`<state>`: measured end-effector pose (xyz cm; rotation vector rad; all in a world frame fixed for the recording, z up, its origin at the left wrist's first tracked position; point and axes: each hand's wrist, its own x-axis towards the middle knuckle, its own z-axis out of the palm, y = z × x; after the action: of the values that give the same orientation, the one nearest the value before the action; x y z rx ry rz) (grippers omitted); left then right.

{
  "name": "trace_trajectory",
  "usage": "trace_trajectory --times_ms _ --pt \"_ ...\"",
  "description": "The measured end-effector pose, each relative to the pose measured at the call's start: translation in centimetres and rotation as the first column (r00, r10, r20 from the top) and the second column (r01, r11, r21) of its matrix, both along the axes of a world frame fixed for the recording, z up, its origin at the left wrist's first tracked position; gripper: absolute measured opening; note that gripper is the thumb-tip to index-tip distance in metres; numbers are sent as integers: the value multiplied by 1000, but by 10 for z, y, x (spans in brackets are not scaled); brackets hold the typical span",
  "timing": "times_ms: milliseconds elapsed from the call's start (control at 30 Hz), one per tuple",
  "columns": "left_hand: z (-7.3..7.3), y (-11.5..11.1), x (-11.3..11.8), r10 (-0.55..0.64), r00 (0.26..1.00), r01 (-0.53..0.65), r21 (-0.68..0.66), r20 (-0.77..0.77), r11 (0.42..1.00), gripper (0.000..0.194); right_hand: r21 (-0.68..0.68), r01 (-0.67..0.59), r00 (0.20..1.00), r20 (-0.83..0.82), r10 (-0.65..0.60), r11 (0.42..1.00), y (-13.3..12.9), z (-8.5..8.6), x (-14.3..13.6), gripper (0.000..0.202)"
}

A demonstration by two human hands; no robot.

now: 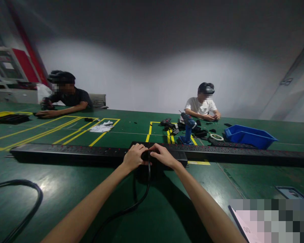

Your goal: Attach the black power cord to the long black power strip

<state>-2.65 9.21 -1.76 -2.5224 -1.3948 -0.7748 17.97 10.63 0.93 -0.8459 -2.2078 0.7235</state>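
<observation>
A long black power strip [73,154], dotted with small red marks, lies across the green table in front of me. My left hand [134,156] curls over its middle, fingers on top and thumb toward the near side. Opposite it, my right hand [163,155] pinches the end of a black cable [149,179] against the strip. The cable hangs down the near side and curves left toward me. Fingers and shadow hide exactly where the cable's end meets the strip.
Farther right stand a blue cordless drill [186,128], a roll of tape [216,137] and a blue bin [248,135]. Another cable [38,194] loops at the left. White paper [102,127] lies beyond the strip. Two people sit across the table [131,123].
</observation>
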Motion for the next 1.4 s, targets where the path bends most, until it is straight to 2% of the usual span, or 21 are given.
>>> trace_trajectory --times_ms 67,167,333,433,533,633,700,767,867,1100,1200,1300,1367,1400 --pt "0 0 0 11 1000 -11 -1 -5 1000 51 21 -34 999 30 34 999 -1 1 2 36" --pt "-1 0 0 23 1000 -23 -5 -20 1000 41 102 7 997 79 -15 995 -4 -1 1 49" --pt "0 -1 0 45 998 -45 -7 -39 999 31 270 99 979 144 -141 958 -10 -4 -6 32" --pt "3 -2 0 40 998 -40 -17 -38 999 31 294 122 972 156 -174 948 -12 -5 -8 28" --pt "4 -4 1 32 999 -32 -16 -22 999 31 250 141 978 117 -174 958 -11 -4 -6 30" --pt "3 -4 1 22 1000 -22 -16 1 1000 45 113 84 995 48 -90 990 -7 -2 0 33" --pt "3 -4 1 10 1000 -10 -17 10 1000 54 7 34 999 -5 -34 999 -3 0 2 26" --pt "3 -4 1 5 1000 -5 -15 15 1000 56 -58 37 998 -50 -40 998 0 1 1 23" --pt "2 -3 0 3 1000 -2 -13 13 1000 55 -76 78 994 -70 -83 994 2 0 -5 23" --pt "0 -1 -1 -3 1000 3 -1 5 1000 61 -44 65 998 -22 -66 997 -1 -2 -7 27" --pt "0 -2 0 -14 1000 14 2 7 1000 63 4 118 993 28 -119 993 -8 6 -7 27" --pt "0 -2 0 -3 1000 3 4 10 1000 61 66 310 949 43 -313 948 -22 18 -10 26" --pt "0 -1 -1 8 1000 -8 3 3 1000 55 27 457 884 98 -458 889 -33 23 -13 30" --pt "-1 -1 -1 12 1000 -12 2 -3 1000 52 -48 477 872 152 -465 878 -38 23 -15 38"
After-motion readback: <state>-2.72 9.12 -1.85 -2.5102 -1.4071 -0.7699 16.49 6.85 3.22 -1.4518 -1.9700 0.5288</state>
